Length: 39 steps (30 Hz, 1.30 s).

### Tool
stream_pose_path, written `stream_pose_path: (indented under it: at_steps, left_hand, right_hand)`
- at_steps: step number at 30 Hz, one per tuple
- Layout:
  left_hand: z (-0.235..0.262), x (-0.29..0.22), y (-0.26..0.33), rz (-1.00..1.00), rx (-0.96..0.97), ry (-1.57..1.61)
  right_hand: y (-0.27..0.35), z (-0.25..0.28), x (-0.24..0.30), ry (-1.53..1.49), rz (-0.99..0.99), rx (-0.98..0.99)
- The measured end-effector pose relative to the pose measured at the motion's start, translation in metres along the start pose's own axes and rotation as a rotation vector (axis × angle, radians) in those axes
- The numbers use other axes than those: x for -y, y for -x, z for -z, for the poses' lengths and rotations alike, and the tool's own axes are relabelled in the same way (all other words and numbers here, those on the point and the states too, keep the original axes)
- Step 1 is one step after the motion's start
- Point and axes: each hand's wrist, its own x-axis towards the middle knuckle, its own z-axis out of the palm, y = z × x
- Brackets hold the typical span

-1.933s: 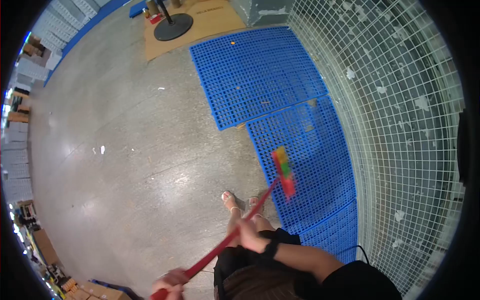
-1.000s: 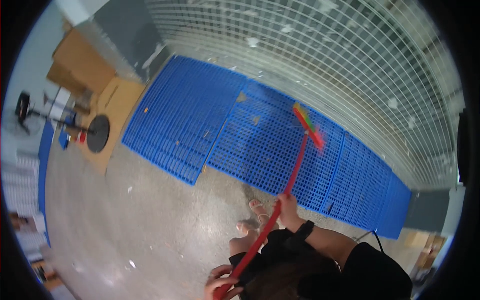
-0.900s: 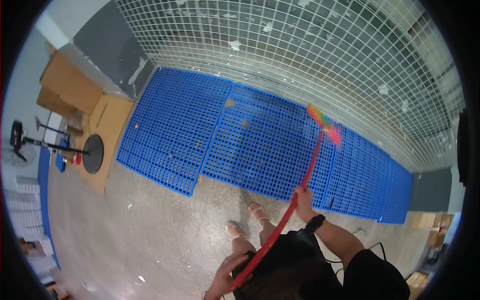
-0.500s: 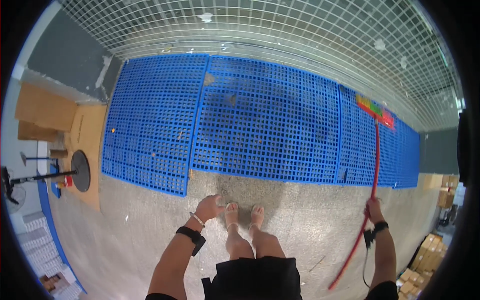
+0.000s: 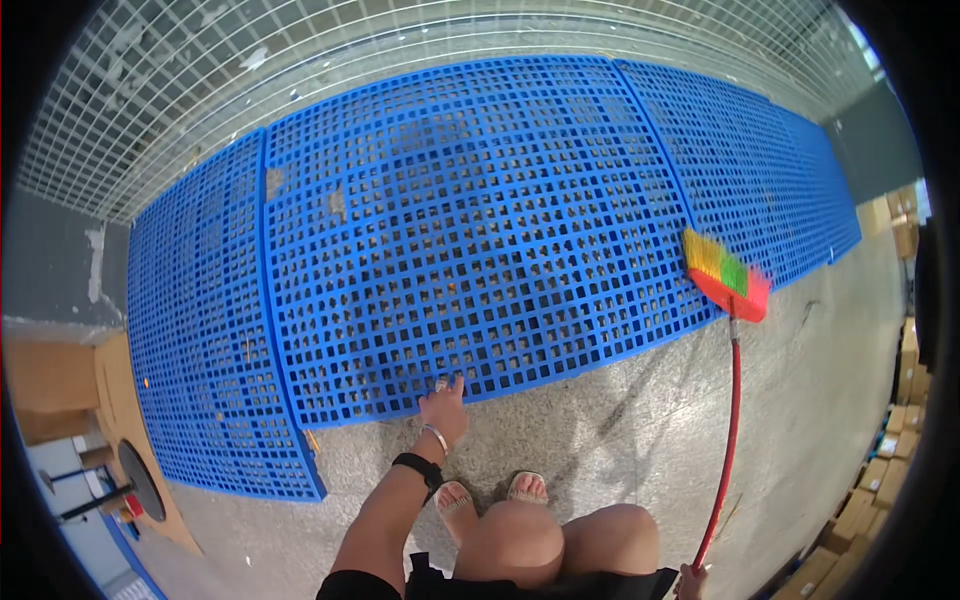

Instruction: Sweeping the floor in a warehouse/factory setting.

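Observation:
My left hand (image 5: 445, 408) reaches down to the near edge of the large middle blue plastic grid pallet (image 5: 560, 250). Its fingers curl onto that edge, with the tips partly hidden among the holes. At the lower right, my right hand (image 5: 691, 582) is wrapped round the red handle of a broom (image 5: 733, 400). The broom's head, with yellow, green and red bristles, points away from me at the pallets' front edge on the right. Small bits of debris lie on and under the grid.
More blue grid pallets adjoin on the left (image 5: 200, 330) and right (image 5: 740, 150). A white wire mesh fence (image 5: 400, 35) runs behind them. Cardboard (image 5: 135, 400) and a round black base (image 5: 141, 480) stand at left. Cardboard boxes (image 5: 865, 495) are stacked at right.
I have crouched, with my knees bent forward. My left hand has moved forward onto the pallet's edge. The broom has come nearer, its head drawn back to the pallets' front edge.

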Motion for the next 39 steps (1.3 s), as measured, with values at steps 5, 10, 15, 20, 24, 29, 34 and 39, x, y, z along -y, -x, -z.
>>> stream_pose_path:
  at_steps: [5, 10, 15, 20, 24, 29, 34, 39]
  left_hand:
    - [0.008, 0.007, -0.006, 0.011, -0.025, 0.102]
    - [0.102, -0.03, 0.061, -0.102, -0.006, 0.014]
    - [0.251, -0.046, 0.137, -0.192, -0.041, -0.152]
    - [0.414, -0.047, 0.189, -0.209, -0.373, -0.09]
    - [0.52, -0.061, 0.187, -0.321, -0.562, -0.162]
    - [0.607, -0.026, 0.167, -0.367, -0.769, -0.196]
    - [0.637, -0.025, 0.151, -0.305, -0.743, -0.163]
    - [0.647, -0.016, 0.154, -0.334, -0.738, -0.141]
  right_hand:
    - [0.031, -0.035, 0.023, -0.074, -0.003, -0.039]
    - [0.092, 0.049, 0.015, -0.127, 0.027, -0.077]
    - [0.164, 0.137, 0.01, -0.07, 0.034, -0.255]
    - [0.22, 0.209, 0.002, 0.067, 0.136, -0.175]
    - [0.255, 0.228, 0.022, 0.178, 0.171, -0.063]
    - [0.219, 0.149, 0.127, 0.468, 0.479, 0.033]
    - [0.186, 0.007, 0.293, 0.584, 0.619, 0.232]
    - [0.189, -0.141, 0.417, 0.718, 0.814, 0.446]
